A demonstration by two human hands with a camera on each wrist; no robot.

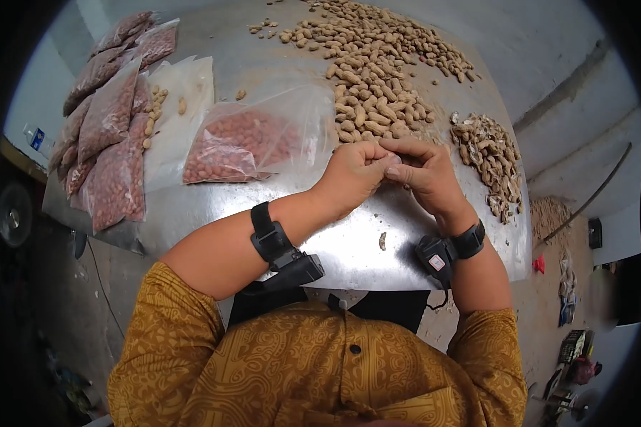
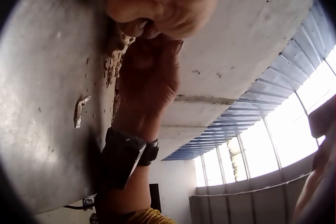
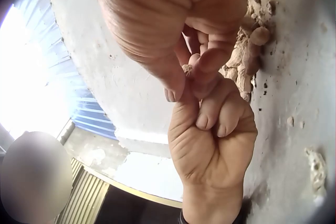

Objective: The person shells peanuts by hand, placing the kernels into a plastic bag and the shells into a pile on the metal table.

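Note:
In the head view the left hand [image 1: 352, 176] and right hand [image 1: 434, 178] meet at their fingertips over the table's near part, just below the heap of unshelled peanuts [image 1: 377, 107]. A small pale bit of a peanut [image 3: 187, 69] shows between the pinching fingers in the right wrist view; the fingers cover most of it. There, the right hand [image 3: 173, 19] comes from above and the left hand [image 3: 212, 140] from below, its outer fingers curled. The left wrist view has the left hand [image 2: 165, 3] in front, partly hiding the right hand [image 2: 149, 77].
Left of the hands lies an open clear bag of red peanut kernels [image 1: 246, 142]. Filled bags [image 1: 110, 128] are stacked at the far left, beside a pale empty bag [image 1: 181, 128] with several peanuts on it. Broken shells [image 1: 488, 153] lie at the right; one shell piece [image 1: 382, 241] is near the front edge.

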